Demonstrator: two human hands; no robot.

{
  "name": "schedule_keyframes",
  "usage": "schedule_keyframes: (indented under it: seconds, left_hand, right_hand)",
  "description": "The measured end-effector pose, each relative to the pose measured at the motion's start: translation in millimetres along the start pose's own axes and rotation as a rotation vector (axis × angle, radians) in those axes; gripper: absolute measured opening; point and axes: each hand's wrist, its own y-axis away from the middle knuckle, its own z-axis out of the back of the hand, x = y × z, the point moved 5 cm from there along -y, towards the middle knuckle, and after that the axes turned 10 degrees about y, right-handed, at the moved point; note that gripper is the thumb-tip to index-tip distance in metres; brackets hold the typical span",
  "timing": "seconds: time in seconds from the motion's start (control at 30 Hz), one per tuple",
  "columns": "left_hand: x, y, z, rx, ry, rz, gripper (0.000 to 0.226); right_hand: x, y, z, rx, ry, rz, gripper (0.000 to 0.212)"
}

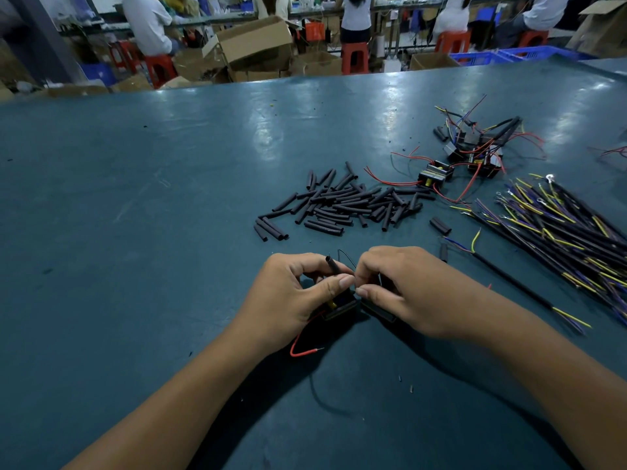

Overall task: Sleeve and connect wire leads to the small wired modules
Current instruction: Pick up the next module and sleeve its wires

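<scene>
Sleeving step in hand, lower centre of frame: left hand pinching a black sleeve over a small module, right hand pinching its thin black lead; next move likely calls for threading lead into sleeve.

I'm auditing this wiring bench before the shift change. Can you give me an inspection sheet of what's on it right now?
Surface: teal bench top, a few specks.
Job's things: small module held in both hands; black sleeve sticking up from the left hand's fingers; sleeve pile; further modules.
Clutter: stray sleeves.
Grippers: left hand and right hand both pinching at the module.
Cables: lead bundle; red lead under the left hand.
Surroundings: seated workers, cardboard boxes, red stools.
</scene>
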Motion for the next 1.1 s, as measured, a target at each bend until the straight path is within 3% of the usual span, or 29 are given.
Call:
schedule_keyframes:
  seconds: [0.13,0.77,1.03,1.1]
  left_hand:
    - [1,0,2,-0.034,0.096,0.011,0.017]
    - [2,0,1,-0.032,0.062,-0.022,0.009]
    - [-9,-9,54,-0.527,0.401,-0.105,0.019]
    - [-5,-8,67,-0.597,0.323,-0.083,0.018]
  right_hand:
    - [-1,0,1,-0.007,-0.007,-0.001,0.006]
    - [0,0,1,-0.001,-0.004,-0.023,0.007]
    - [-2,0,5,0.039,-0.019,-0.042,0.010]
    - [-7,1,13,0.029,-0.141,-0.094,0.008]
